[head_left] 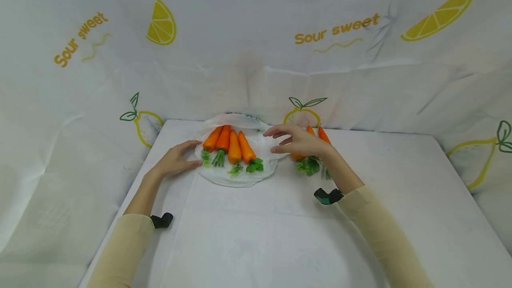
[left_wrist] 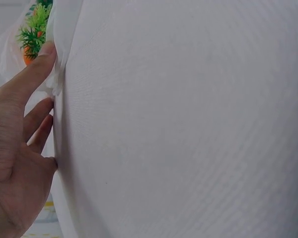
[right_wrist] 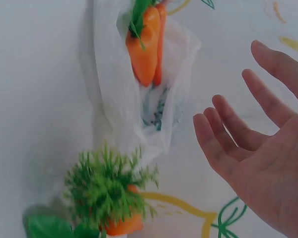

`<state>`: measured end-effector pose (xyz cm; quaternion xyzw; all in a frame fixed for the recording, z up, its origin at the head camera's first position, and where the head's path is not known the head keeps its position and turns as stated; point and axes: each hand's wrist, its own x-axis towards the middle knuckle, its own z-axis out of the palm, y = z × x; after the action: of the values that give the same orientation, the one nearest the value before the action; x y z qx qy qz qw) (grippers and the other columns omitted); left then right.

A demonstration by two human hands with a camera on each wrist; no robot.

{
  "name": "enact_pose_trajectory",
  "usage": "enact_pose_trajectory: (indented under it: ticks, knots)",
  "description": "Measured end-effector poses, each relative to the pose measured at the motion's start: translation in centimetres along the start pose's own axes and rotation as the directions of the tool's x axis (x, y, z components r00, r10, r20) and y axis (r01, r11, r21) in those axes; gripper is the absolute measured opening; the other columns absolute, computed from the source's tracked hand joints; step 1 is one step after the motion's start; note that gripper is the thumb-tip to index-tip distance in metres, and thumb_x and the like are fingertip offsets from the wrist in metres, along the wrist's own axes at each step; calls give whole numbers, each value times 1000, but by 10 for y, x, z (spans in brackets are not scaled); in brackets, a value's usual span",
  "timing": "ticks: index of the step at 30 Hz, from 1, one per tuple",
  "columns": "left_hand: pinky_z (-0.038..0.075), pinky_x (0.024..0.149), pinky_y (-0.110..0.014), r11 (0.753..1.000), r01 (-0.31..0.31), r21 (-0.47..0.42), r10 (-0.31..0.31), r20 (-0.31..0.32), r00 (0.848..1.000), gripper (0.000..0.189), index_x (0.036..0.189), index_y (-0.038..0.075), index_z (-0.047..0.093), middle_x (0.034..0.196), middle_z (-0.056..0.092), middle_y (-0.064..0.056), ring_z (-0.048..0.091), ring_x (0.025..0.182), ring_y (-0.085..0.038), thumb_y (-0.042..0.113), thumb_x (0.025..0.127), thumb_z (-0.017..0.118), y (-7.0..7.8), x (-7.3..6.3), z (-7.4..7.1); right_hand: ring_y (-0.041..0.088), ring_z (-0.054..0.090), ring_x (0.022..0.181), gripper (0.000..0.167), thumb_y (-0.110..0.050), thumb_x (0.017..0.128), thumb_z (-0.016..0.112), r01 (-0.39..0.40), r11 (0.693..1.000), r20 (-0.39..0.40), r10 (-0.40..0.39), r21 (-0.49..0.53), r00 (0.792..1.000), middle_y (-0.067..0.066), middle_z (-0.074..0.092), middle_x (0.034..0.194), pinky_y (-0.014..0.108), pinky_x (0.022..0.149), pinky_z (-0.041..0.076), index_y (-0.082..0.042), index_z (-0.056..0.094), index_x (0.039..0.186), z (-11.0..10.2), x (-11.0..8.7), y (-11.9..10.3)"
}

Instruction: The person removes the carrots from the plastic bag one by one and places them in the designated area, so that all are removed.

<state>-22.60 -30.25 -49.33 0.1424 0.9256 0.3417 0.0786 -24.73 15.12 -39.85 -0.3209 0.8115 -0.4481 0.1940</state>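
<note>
Several orange carrots (head_left: 234,146) with green tops lie side by side on a white plastic bag (head_left: 256,180), which is spread on the table. My left hand (head_left: 174,160) rests at the bag's left edge, and its thumb touches the plastic in the left wrist view, near a green carrot top (left_wrist: 36,30). Raised over the bag's right side, my right hand (head_left: 298,140) has its fingers apart and holds nothing. More carrots (head_left: 324,134) with leafy tops lie right of the bag, partly hidden behind that hand and forearm.
A white cloth covers the table (head_left: 256,234). Behind it rises a white backdrop (head_left: 240,26) printed with lemons and lettering. The table's right edge runs toward the lower right corner of the head view.
</note>
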Motion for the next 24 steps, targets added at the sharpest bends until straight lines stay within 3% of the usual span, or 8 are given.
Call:
enact_pose_trajectory:
  ticks: [13,24]
  knots:
    - [27,134,-68,1000,4,2,-4,2,1000,74,159,13,53,168,51,-18,37,162,-45,34,95,85,2,-1,1,45,52,150,54,-12,104,71,-1,1000,137,-1,20,991,25,52,162,56,121,52,-4,55,155,25,41,-4]
    - [26,134,-68,1000,7,5,-7,3,1000,74,160,13,53,169,49,-18,35,162,-46,36,96,84,1,0,1,44,53,151,55,-17,103,73,-121,993,182,119,-3,976,20,49,165,53,124,50,-5,55,153,40,69,9]
